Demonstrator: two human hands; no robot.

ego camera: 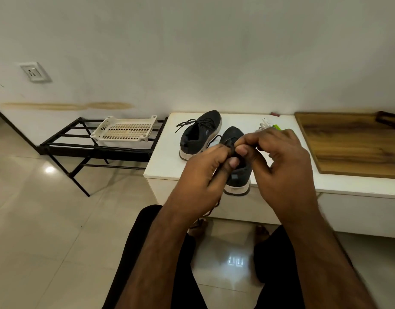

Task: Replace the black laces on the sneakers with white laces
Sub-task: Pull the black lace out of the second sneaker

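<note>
Near sneaker (238, 172) — dark upper, pale sole, on the white bench (165, 157), heel just over the front edge. Both hands meet directly above its lacing. Left hand (205, 172): grip curled, thumb and fingers pinching the black lace (216, 205), whose loose end trails down past the bench edge toward the floor. Right hand (283, 159): grip curled, thumb and forefinger pinching the same lace at the shoe's tongue, touching the left hand's fingertips.

Far sneaker (199, 132) — same pair, left and behind, laced in black, ends lying loose on the bench top.

White laces (266, 124) — a packet with a green tag, partly hidden behind the right hand, near the wall.

Surroundings — wooden board (352, 143) at bench right; black metal rack (98, 146) beside the bench's left edge, carrying a white slotted tray (125, 130); tiled floor open at left.
</note>
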